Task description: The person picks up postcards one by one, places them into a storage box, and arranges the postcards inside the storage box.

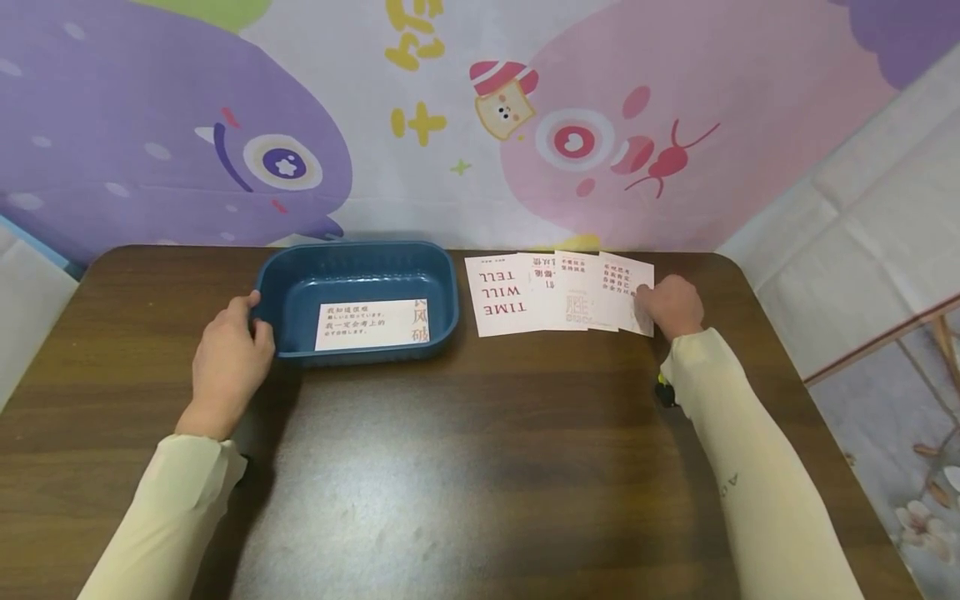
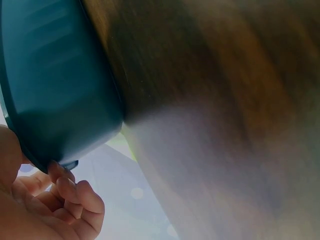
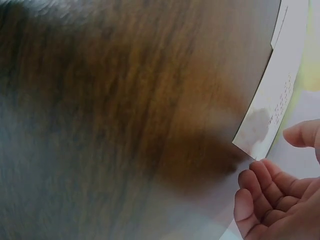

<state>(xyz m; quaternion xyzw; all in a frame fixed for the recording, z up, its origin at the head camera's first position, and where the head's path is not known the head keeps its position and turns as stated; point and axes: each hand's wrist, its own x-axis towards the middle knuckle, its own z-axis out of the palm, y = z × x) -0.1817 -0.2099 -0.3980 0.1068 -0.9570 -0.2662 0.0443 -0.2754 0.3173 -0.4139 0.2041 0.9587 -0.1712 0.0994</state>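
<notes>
Brown wood-grain table point(image 1: 480, 433): is supporting everything near its far edge, within your reach.
Blue tray point(image 1: 341, 287): is standing at left, its walls containing a single card point(image 1: 367, 325).
Row of cards point(image 1: 558, 292): is lying right of the tray, overlapping, apparently so each is showing some print.
Left hand point(image 1: 234, 358): you are pinching the tray's left rim, probably steadying it.
Right hand point(image 1: 671, 307): your fingers are curving loosely, thumb apart, at the rightmost card's point(image 1: 622, 304) outer edge; contact is hard to tell.
Single card: is lying inside, printed face showing.
</notes>
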